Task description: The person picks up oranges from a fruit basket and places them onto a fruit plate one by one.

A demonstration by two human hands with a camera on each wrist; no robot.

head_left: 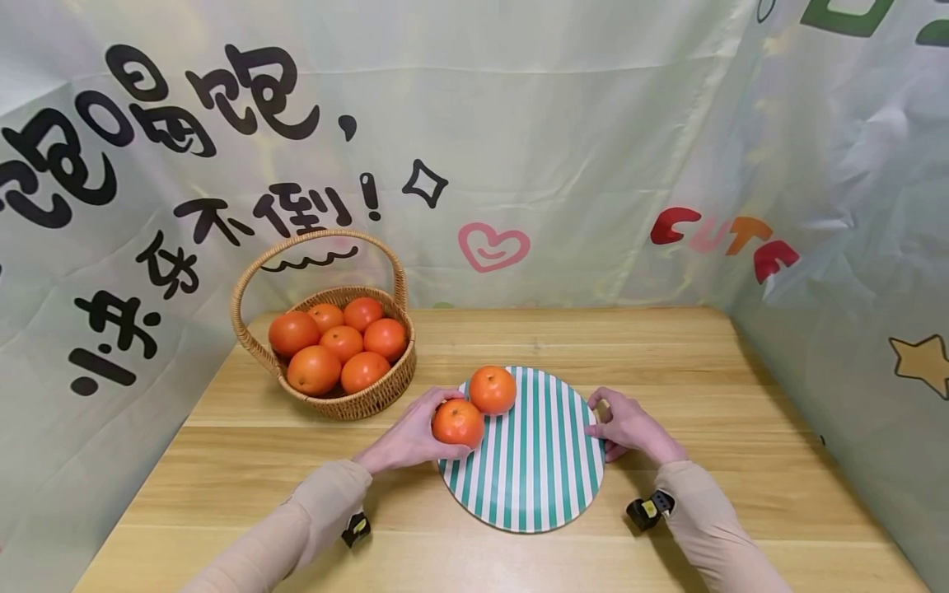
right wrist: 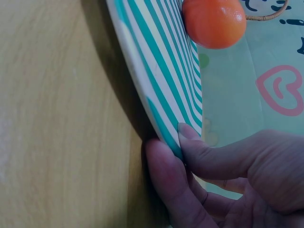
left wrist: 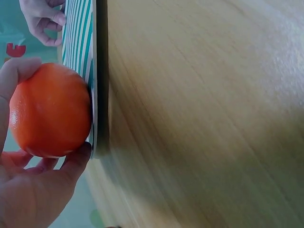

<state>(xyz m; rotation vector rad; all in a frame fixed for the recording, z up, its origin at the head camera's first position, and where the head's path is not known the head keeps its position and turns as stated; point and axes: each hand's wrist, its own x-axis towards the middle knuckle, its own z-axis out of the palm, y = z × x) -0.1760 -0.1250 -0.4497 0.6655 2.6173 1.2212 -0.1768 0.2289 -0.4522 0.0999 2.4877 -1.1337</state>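
The round striped board (head_left: pixel 537 469) lies on the bench (head_left: pixel 652 362) straight in front of me, between my hands; being round it has no long axis, though its green and white stripes run away from me. Beyond the bench hangs a pale printed cloth (head_left: pixel 593 123). The wicker basket (head_left: pixel 371 403) stands to the far left, apart from the board, its handle arching over seven orange-red fruits (head_left: pixel 342 342); my left side is nearer it.

My right hand (head_left: pixel 630 424) pinches the board's right rim, thumb on the striped face and a finger under the edge. My left hand (head_left: pixel 418 432) grasps one orange-red fruit (head_left: pixel 457 424) over the board's left edge; whether the board bears all its weight I cannot tell.

A loose fruit (head_left: pixel 493 389) sits on the board just beyond and a little right of mine, so I judge it would block a push that way. Bare stripes lie rightward and toward me, where I see nothing in the way.
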